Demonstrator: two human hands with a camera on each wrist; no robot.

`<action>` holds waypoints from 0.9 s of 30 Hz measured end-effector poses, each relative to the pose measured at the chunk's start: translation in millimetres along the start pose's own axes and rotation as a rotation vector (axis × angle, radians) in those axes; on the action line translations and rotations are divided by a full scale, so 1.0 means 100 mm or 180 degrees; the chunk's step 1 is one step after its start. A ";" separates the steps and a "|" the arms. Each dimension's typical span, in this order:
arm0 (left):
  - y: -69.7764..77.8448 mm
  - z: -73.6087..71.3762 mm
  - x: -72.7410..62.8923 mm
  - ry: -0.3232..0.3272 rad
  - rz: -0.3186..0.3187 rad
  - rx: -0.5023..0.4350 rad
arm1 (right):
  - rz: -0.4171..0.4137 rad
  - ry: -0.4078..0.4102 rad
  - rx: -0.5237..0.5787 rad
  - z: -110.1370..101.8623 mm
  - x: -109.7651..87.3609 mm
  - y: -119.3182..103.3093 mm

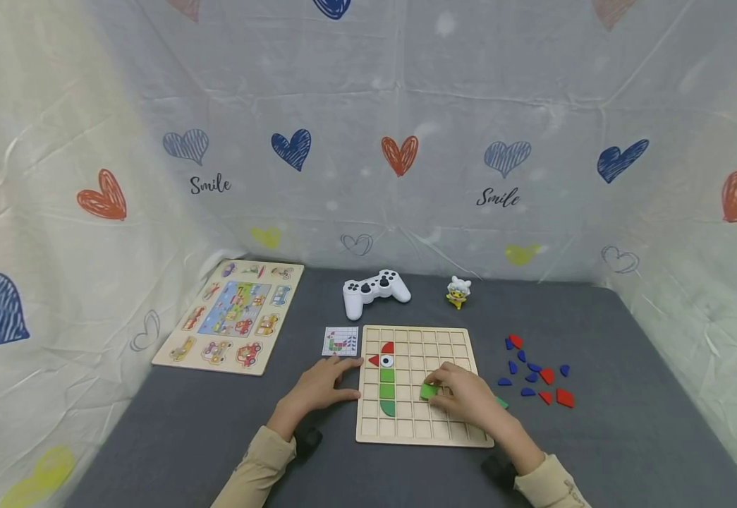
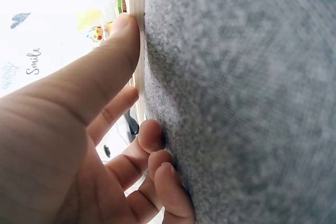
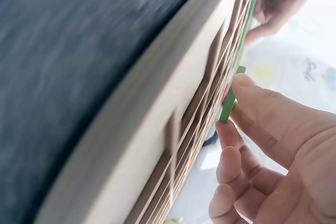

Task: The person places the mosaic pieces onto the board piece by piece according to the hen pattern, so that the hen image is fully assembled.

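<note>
A wooden grid board (image 1: pixel 422 430) lies on the dark table. My left hand (image 1: pixel 321 386) is at its left side, thumb and index fingertips against the edge; in the left wrist view the thumb (image 2: pixel 113 59) reaches along that edge while the lower fingers bend loosely near the cloth. My right hand (image 1: pixel 470 398) pinches a green tile (image 1: pixel 428 391) over the board's middle. The right wrist view shows this tile (image 3: pixel 231 98) tilted between thumb and fingers. A left column on the board holds a red piece (image 1: pixel 388 347), an eye tile (image 1: pixel 386 360), green squares (image 1: pixel 387 383) and a green rounded piece (image 1: pixel 388 408); a red triangle (image 1: pixel 374 360) sits beside the eye.
Several red and blue pieces (image 1: pixel 546 376) lie scattered to the right. A green piece (image 1: pixel 502 402) shows beside my right wrist. Behind the board are a picture card (image 1: pixel 340 341), a white game controller (image 1: pixel 376 291) and a small figurine (image 1: pixel 458 292). A picture puzzle (image 1: pixel 171 355) lies left.
</note>
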State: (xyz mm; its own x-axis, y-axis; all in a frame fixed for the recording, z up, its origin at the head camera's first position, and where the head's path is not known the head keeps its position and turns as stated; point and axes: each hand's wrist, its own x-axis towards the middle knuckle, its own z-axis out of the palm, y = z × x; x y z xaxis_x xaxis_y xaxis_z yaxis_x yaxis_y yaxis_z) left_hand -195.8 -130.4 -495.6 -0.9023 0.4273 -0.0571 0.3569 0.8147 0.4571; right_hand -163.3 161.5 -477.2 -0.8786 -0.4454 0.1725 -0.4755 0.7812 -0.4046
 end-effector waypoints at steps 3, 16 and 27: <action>0.00 0.00 0.00 0.0003 -0.0010 0.0003 | -0.0019 -0.0075 0.0007 0.03 0.03 -0.06; 0.00 0.00 0.00 -0.0006 -0.0025 -0.0027 | -0.0240 -0.0344 0.0221 0.12 0.07 -0.22; -0.01 0.00 0.01 -0.0028 -0.0015 -0.0019 | -0.0312 -0.0455 0.0209 0.15 0.09 -0.28</action>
State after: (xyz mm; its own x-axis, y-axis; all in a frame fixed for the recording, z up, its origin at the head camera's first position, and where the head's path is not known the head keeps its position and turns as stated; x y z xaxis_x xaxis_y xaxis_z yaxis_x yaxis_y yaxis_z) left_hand -196.6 -130.6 -495.7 -0.9018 0.4269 -0.0671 0.3511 0.8143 0.4623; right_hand -157.1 129.1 -478.2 -0.8105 -0.5793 0.0867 -0.5505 0.7028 -0.4506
